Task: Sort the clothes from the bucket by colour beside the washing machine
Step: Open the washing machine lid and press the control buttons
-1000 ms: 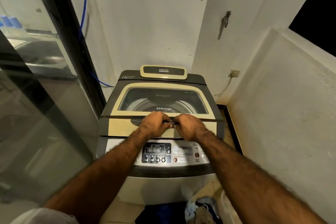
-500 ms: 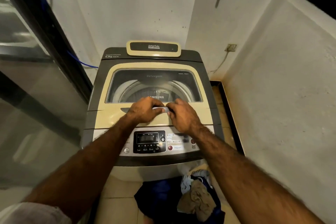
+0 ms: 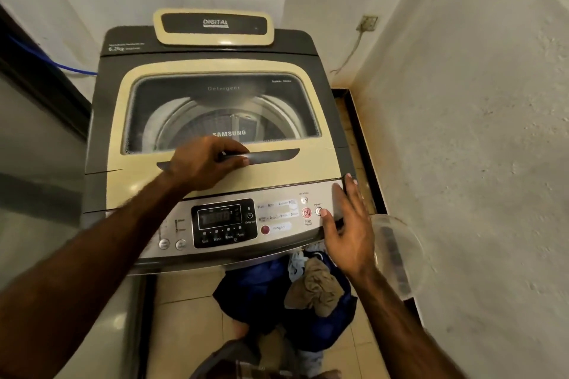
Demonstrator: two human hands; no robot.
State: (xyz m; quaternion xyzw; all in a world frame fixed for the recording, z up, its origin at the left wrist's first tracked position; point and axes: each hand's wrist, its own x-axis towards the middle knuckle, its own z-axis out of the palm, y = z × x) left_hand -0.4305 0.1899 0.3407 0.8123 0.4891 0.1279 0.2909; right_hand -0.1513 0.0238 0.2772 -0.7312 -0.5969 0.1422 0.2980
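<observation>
Change: half a second back both hands were on the lid handle [image 3: 271, 155]; now only the left hand [image 3: 209, 163] is there, fingers curled over the bar and thumb tucked under it. The right hand [image 3: 348, 224] has come off and swung to the right end of the control panel [image 3: 277, 218]. It's flat, fingers straight, holding nothing; the thumb tip is by the power key, can't tell if it's touching. The lid [image 3: 292, 172] sits flat and closed on the washing machine [image 3: 98, 120], and the drum seen through the window looks empty. The clothes [image 3: 314, 286] are in one mixed heap on the floor [image 3: 184, 317] right against the machine front: dark blue bulk, a khaki piece and a pale blue piece on top. A clear round tub [image 3: 397, 249] stands just right of the heap by the wall; might be the bucket, can't confirm. My read: lid business is done, the right hand is freed and already on the heap's side, so sorting is next. No colour piles exist yet, so sorting progress is effectively zero. The left hand needs to let go of the handle first.
</observation>
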